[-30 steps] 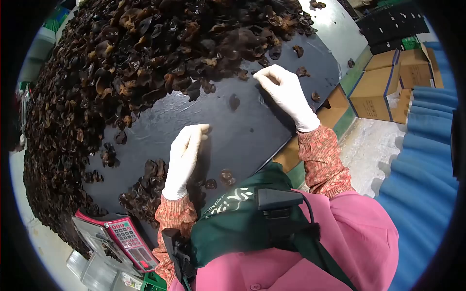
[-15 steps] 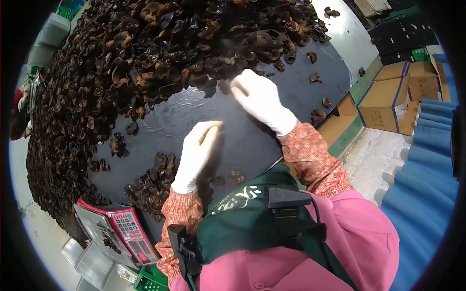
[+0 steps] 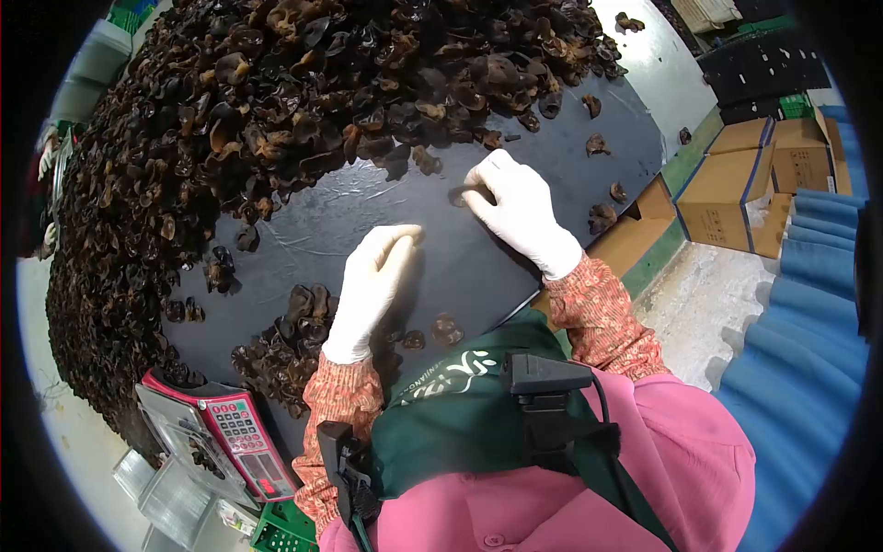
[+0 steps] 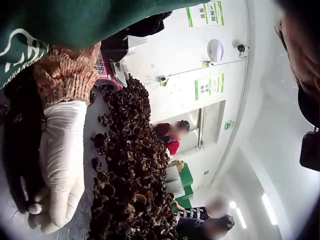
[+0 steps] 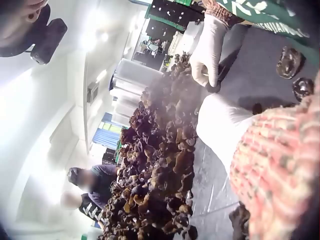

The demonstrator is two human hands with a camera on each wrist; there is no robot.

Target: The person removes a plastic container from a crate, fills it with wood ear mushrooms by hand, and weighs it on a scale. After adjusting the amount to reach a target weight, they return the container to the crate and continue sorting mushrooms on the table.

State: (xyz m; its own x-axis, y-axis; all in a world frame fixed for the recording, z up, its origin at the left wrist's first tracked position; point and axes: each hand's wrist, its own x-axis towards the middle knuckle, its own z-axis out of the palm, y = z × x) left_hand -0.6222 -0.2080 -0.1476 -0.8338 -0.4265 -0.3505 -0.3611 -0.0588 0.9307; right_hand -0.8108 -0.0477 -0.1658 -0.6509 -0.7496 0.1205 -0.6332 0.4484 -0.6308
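Observation:
My gloved right hand (image 3: 520, 216) hovers over the dark surface (image 3: 322, 230), pinching a small dark fungus piece (image 3: 457, 195) between thumb and fingertips. The right wrist view shows this hand (image 5: 207, 50) and the piece (image 5: 213, 88) beyond the other glove. My gloved left hand (image 3: 372, 281) is low over the surface, fingers loosely bent and thumb close to them, with nothing visible in its grasp. The left wrist view shows it (image 4: 62, 165) from the side. A large pile of dark wrinkled fungus (image 3: 239, 120) lies beyond both hands; a small heap (image 3: 290, 350) is left of my left hand.
A red-edged scale (image 3: 239, 428) stands lower left, with clear containers (image 3: 175, 501) beside it. Cardboard boxes (image 3: 722, 189) are at the right, below black crates (image 3: 768, 69). Loose pieces (image 3: 598, 145) lie near the right edge. People (image 4: 202, 225) are across the pile.
My right hand moved left from the surface's right part, then slightly back right and nearer me; a dark piece now shows at its fingertips. My left hand stayed nearly in place.

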